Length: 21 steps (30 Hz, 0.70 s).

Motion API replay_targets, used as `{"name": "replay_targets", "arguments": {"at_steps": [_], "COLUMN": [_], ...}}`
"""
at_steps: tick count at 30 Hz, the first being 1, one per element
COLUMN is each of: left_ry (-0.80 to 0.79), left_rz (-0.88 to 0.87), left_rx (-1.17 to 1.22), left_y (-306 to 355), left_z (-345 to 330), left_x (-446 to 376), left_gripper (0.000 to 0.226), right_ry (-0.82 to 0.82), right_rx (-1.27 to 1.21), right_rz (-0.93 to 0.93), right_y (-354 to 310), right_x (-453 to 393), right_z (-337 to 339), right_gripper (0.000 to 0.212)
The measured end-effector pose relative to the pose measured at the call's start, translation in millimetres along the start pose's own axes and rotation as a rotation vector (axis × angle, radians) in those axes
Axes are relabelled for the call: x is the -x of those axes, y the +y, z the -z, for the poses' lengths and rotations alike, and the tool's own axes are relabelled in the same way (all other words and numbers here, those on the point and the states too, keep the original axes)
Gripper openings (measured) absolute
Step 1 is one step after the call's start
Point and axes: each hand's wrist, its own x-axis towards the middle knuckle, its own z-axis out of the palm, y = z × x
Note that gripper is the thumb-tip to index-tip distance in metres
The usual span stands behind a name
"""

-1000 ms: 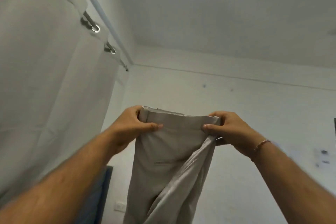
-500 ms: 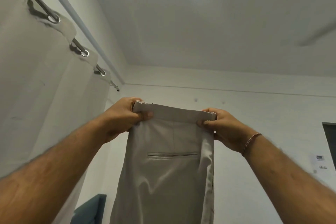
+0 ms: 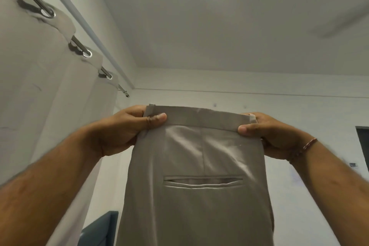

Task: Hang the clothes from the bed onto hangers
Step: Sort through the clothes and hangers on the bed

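Both the left hand (image 3: 127,132) and right hand (image 3: 267,136) pinch the waistband of the beige woven trousers (image 3: 199,185), held up flat; no hanger shows, so hanging seems not yet begun

A room in a home, most likely a bedroom, is shown. Plain white walls (image 3: 219,94) and a white ceiling (image 3: 199,26) are seen from below. A pale eyelet curtain (image 3: 40,86) is hung on a metal rod (image 3: 79,46) along the left side. Beige trousers (image 3: 199,195) are held up, and a blue padded piece of furniture (image 3: 99,229) is seen at the bottom edge.
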Motion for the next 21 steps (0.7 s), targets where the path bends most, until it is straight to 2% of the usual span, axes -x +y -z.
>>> {"name": "replay_targets", "arguments": {"at_steps": [1, 3, 5, 7, 9, 11, 13, 15, 17, 19, 21], "left_ry": [-0.028, -0.11, -0.139, -0.097, -0.024, 0.026, 0.097, 0.247, 0.38, 0.443, 0.482], "left_rz": [-0.007, -0.004, 0.062, 0.195, 0.413, 0.639, 0.765, 0.749, 0.634, 0.481, 0.344], "left_rx": [0.04, 0.116, 0.143, 0.041, -0.148, -0.263, -0.248, -0.168, -0.118, -0.126, -0.115], "left_y": [-4, -21, -48, -84, -133, -188, -233, -260, -271, -269, -261], "left_z": [-1, 0, 6, 10, 8, -3, -20, -33, -37, -35, -35], "left_x": [-1, -3, -8, -14, -19, -22, -26, -38, -55, -76, -89], "left_gripper": [0.034, 0.051, 0.063, 0.065, 0.053, 0.034, 0.022, 0.013, 0.009, 0.015, 0.02], "right_ry": [-0.022, -0.081, -0.132, -0.14, -0.083, 0.005, 0.138, 0.37, 0.575, 0.681, 0.709], "right_rx": [-0.016, -0.065, -0.112, -0.099, 0.125, 0.363, 0.37, 0.319, 0.328, 0.31, 0.276], "right_rz": [-0.012, -0.038, -0.087, -0.21, -0.42, -0.673, -0.779, -0.71, -0.5, -0.316, -0.16], "right_y": [6, 20, 42, 72, 117, 169, 216, 250, 264, 258, 239], "right_x": [-1, -5, -10, -15, -22, -27, -35, -49, -64, -73, -72], "right_z": [3, 9, 13, 13, 9, -5, -23, -30, -21, -6, 0], "right_gripper": [0.079, 0.082, 0.071, 0.05, 0.029, 0.023, 0.021, 0.024, 0.026, 0.033, 0.032]}}
